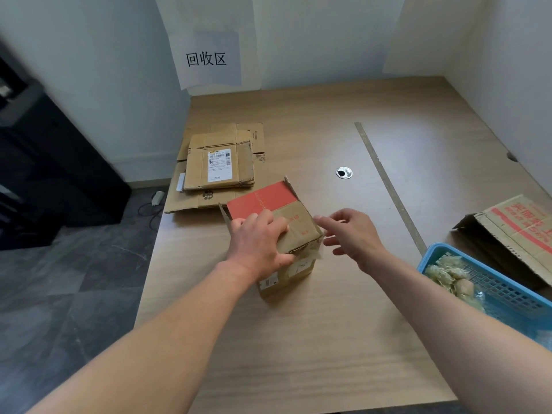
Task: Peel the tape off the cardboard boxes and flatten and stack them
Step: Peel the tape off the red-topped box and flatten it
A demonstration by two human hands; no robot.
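Cardboard box is sitting near the middle of the table, and you are gripping it with your left hand, fingers curling over its top and thumb pressing on its near side. Your right hand is hovering just beside the box's right corner, fingers spread and loose, holding nothing; you cannot tell whether it is touching the loose tape sticking out there. Beyond the box, to the left, a stack of flattened boxes is lying. To your right a blue basket is holding crumpled tape wads, near a larger red-printed box
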